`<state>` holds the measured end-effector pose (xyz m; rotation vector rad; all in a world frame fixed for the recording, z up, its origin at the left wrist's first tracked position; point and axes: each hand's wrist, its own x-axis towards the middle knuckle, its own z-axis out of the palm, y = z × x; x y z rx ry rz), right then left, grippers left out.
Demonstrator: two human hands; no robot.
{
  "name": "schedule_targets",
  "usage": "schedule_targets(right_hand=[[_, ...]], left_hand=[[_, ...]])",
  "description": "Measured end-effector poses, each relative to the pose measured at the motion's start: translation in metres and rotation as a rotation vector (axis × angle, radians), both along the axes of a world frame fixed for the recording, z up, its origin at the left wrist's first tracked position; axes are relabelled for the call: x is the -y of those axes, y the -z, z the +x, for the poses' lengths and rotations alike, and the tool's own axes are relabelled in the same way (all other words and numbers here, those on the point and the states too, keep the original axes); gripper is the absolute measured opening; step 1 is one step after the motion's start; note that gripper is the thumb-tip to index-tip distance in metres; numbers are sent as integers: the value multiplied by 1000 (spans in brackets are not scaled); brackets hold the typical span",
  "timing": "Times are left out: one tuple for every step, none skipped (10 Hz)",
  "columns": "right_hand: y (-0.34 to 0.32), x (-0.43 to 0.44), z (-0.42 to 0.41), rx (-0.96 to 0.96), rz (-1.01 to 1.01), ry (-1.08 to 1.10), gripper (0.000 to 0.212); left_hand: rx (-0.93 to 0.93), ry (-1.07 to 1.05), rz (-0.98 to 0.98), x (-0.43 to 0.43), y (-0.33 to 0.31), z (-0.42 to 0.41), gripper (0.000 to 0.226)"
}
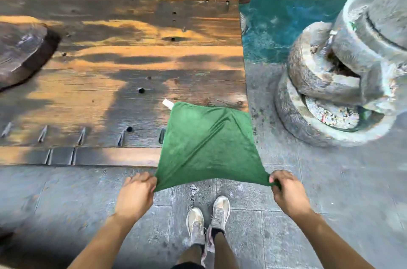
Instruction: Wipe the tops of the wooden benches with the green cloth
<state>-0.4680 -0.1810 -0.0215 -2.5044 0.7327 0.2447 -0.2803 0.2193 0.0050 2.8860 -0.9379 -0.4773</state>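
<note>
A green cloth (208, 143) with a small white tag at its far corner is stretched out flat in front of me, over the near right corner of a wide wooden bench (123, 64). My left hand (138, 191) pinches the cloth's near left corner. My right hand (286, 189) pinches its near right corner. Both hands hang over the grey paving just in front of the bench's front edge. The bench top is weathered planks with dark holes and metal staples along the front.
A dark round wooden slab (19, 53) lies on the bench at the left. Stacked grey stone millstones (339, 83) stand on the ground to the right, beside a turquoise patch (284, 26). My feet in pale shoes (208, 222) stand on the grey paving.
</note>
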Motion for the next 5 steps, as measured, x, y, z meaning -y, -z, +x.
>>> schedule_targets(right_hand=[[1,4,-16,68,-119,97,32],[-3,8,-20,-208,-188,3,47],[-15,3,-18,-667,-180,-116,54],[-38,-5,2,-572,-164,-134,48],[-70,-14,49,-412,-193,-208,66]], left_hand=[[111,-49,11,-7,-6,-7,18],[-107,-131,374,-8,-3,-9,22],[-342,-257,523,-9,-6,-12,23],[-309,-232,369,12,-16,-10,53],[-242,-182,217,56,-42,6,81]])
